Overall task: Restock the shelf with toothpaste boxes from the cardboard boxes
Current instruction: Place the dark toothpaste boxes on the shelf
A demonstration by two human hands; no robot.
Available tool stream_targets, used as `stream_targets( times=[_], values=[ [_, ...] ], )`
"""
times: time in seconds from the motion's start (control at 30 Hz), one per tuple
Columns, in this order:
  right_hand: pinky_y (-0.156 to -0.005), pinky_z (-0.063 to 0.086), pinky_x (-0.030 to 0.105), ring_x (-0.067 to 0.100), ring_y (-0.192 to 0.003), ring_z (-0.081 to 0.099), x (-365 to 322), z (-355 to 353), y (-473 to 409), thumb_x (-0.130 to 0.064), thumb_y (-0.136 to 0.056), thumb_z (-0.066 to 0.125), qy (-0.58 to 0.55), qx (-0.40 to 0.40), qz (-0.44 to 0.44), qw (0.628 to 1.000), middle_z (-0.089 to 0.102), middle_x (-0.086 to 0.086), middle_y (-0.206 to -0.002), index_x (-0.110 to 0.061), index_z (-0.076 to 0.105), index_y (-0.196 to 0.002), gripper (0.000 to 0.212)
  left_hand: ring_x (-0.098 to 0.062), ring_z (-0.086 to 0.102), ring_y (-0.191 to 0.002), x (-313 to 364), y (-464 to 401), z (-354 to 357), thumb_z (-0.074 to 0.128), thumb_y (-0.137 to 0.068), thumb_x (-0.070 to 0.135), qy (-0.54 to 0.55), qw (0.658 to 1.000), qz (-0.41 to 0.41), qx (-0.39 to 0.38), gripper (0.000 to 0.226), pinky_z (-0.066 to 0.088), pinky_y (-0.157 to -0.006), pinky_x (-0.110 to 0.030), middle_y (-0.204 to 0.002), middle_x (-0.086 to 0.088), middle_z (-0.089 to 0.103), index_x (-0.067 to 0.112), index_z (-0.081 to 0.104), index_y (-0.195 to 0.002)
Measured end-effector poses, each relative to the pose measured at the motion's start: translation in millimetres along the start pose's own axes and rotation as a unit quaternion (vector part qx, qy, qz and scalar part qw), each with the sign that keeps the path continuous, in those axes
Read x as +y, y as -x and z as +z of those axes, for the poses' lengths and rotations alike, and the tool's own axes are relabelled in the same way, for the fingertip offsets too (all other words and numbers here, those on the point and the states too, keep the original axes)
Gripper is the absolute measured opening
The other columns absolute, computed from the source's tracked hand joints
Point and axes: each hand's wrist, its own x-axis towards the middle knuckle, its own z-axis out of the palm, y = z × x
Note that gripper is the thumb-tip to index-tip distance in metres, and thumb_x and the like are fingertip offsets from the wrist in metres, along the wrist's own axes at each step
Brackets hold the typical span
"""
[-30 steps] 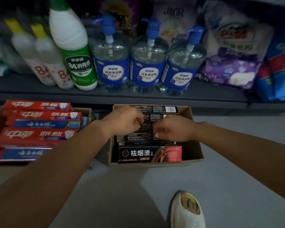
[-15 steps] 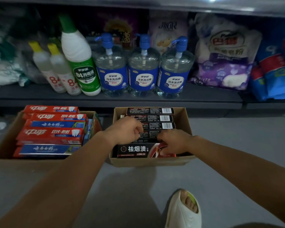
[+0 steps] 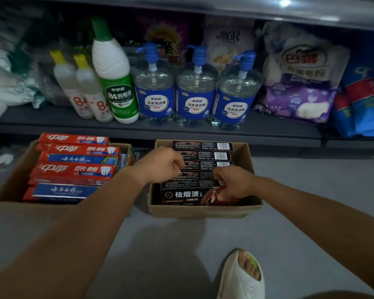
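Dim room: grey floor (image 3: 181, 255) below a dark metal shelf (image 3: 181, 130), with one ceiling-light glint (image 3: 285, 2).

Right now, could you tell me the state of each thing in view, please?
right cardboard box: open, holds black toothpaste boxes
left cardboard box: open, piled with red and blue boxes
left hand: pinching a black box
right hand: gripping a black box
pump bottles: upright on shelf

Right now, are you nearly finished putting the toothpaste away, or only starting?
Only starting, it looks like. No toothpaste shows on the shelf yet, just bottles and bags. In hand: the left hand and right hand are both curled on a black toothpaste box inside the right cardboard box. Left to do: the other black boxes there, plus the full left cardboard box of red and blue ones.
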Motion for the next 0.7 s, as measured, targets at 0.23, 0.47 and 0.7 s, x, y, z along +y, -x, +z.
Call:
stream_targets(
  times=[0.23,0.47,0.7],
  values=[
    [-0.078,0.040,0.027,0.011,-0.092,0.050,28.7,-44.9,25.0,-0.028,-0.074,0.077,0.050,0.077,0.060,0.994,0.057,-0.007,-0.100,-0.023,0.049,-0.105,0.042,-0.008,0.058,-0.087,6.2,0.2,-12.4,0.061,-0.090,0.011,-0.005,1.000,-0.006,0.030,0.024,0.045,-0.082,-0.019,-0.106,-0.002,0.069,0.013,0.070,-0.112],
    [-0.068,0.041,0.030,0.023,-0.086,0.056,53.5,-66.9,30.8,-0.032,-0.070,0.077,0.041,0.175,0.130,0.975,0.060,0.002,-0.096,-0.021,0.043,-0.092,0.042,-0.009,0.059,-0.089,21.9,-13.3,9.4,0.061,-0.091,0.010,0.006,1.000,-0.018,-0.001,0.025,0.047,-0.085,-0.020,-0.104,-0.002,0.069,0.012,0.068,-0.115],
    [-0.063,0.040,0.026,0.018,-0.078,0.054,58.9,-65.1,18.9,-0.030,-0.071,0.077,-0.005,0.200,0.139,0.970,0.056,-0.002,-0.088,-0.022,0.042,-0.091,0.042,-0.017,0.055,-0.114,22.7,-33.2,50.2,0.069,-0.086,0.017,-0.071,0.996,-0.023,-0.039,0.039,0.046,-0.098,-0.031,-0.126,0.001,0.058,0.021,0.061,-0.124]
  ],
)
